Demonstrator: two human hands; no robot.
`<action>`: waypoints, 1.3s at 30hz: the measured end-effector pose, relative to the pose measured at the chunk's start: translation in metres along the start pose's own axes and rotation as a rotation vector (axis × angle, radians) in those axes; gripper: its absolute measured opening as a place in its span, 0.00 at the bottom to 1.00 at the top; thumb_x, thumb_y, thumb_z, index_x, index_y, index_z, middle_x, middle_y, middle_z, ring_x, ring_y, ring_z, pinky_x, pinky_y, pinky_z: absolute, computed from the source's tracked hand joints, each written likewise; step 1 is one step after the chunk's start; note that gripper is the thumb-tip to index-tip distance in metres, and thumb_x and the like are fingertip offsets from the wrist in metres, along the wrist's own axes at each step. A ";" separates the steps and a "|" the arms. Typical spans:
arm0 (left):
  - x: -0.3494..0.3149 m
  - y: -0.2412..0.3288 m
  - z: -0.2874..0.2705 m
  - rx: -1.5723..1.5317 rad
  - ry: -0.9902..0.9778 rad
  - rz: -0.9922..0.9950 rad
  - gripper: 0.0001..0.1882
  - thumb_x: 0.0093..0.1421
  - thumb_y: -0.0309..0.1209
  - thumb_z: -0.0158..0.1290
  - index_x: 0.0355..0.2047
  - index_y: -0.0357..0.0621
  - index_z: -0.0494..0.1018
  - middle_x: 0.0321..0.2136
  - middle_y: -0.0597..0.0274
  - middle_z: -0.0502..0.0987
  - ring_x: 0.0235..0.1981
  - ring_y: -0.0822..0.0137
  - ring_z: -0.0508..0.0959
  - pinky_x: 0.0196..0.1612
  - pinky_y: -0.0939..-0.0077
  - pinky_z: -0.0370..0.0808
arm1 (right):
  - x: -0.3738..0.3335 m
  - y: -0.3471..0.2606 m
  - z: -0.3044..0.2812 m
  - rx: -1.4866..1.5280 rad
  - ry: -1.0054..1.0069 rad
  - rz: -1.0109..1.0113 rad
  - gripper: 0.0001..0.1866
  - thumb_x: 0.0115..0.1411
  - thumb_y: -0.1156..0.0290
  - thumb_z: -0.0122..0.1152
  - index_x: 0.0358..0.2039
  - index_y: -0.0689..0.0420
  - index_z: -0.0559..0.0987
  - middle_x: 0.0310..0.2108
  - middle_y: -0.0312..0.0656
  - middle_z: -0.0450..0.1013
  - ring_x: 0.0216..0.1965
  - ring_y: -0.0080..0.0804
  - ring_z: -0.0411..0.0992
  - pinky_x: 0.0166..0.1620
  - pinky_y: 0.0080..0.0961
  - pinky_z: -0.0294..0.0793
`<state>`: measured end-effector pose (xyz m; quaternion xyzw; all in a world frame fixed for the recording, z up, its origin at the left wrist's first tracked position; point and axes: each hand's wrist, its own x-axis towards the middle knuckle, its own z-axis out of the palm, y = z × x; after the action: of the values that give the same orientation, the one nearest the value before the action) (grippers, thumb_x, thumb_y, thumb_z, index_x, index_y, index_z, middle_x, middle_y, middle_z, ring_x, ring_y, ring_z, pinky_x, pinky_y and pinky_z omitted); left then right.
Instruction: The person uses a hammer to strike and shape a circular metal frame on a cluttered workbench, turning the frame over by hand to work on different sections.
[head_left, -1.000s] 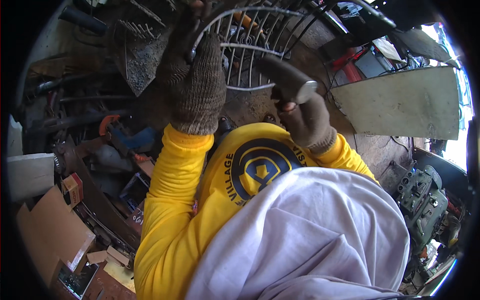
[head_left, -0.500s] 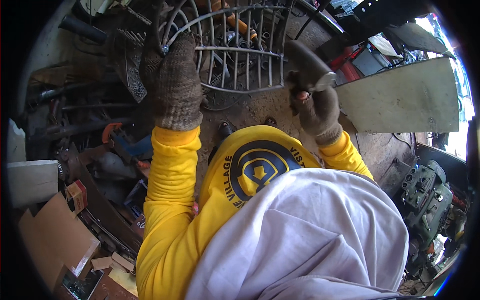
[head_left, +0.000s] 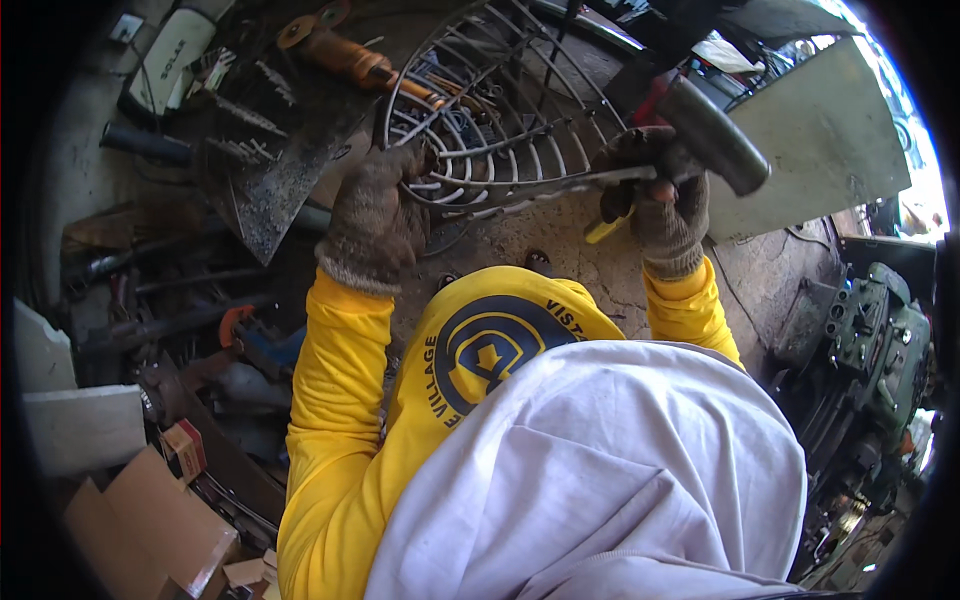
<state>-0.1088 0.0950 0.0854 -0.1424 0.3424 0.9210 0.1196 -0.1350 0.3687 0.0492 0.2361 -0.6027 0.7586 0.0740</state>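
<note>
A cage-like grille of welded metal rods (head_left: 497,148), curved and tilted, is held up in front of me. My left hand (head_left: 375,215), in a brown knitted glove, is closed on its left rim. In my right hand (head_left: 672,222), gloved the same way, is a hammer with a thick cylindrical steel head (head_left: 722,138). A yellow end, apparently of its handle, pokes out below the fingers. The grille's right end meets the right hand; whether those fingers also pinch it cannot be made out.
An orange power tool, like an angle grinder (head_left: 345,58), lies beyond the grille beside a dark metal plate (head_left: 270,190). A pale flat panel (head_left: 815,145) leans at right, above a green machine (head_left: 880,340). Metal scrap and a cardboard box (head_left: 160,510) crowd the left.
The grille has turned and tilted, its right end coming to my right hand. The hammer head has swung to the right. My left hand has moved slightly right and nearer.
</note>
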 end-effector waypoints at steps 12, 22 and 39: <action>-0.003 -0.035 -0.004 1.603 -0.181 1.105 0.23 0.67 0.39 0.50 0.58 0.46 0.62 0.50 0.43 0.70 0.48 0.50 0.76 0.48 0.66 0.76 | 0.013 -0.033 0.003 0.067 0.356 0.628 0.18 0.67 0.53 0.53 0.47 0.54 0.71 0.30 0.42 0.76 0.17 0.22 0.68 0.19 0.20 0.69; -0.015 -0.045 0.005 1.185 0.085 0.618 0.19 0.66 0.44 0.51 0.32 0.39 0.75 0.23 0.61 0.77 0.26 0.67 0.77 0.32 0.72 0.72 | 0.018 -0.037 0.013 0.053 0.244 0.822 0.17 0.65 0.56 0.57 0.45 0.56 0.74 0.26 0.37 0.75 0.17 0.17 0.66 0.20 0.17 0.68; -0.026 -0.024 0.012 0.905 0.262 0.349 0.14 0.65 0.39 0.54 0.42 0.41 0.78 0.33 0.65 0.80 0.31 0.77 0.78 0.33 0.82 0.74 | 0.019 -0.043 0.016 0.099 0.146 0.844 0.17 0.62 0.57 0.61 0.41 0.58 0.75 0.24 0.35 0.72 0.20 0.21 0.70 0.20 0.19 0.72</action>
<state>-0.0790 0.1175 0.0887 -0.1315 0.7384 0.6607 -0.0304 -0.1304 0.3611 0.0985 -0.0820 -0.6026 0.7651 -0.2116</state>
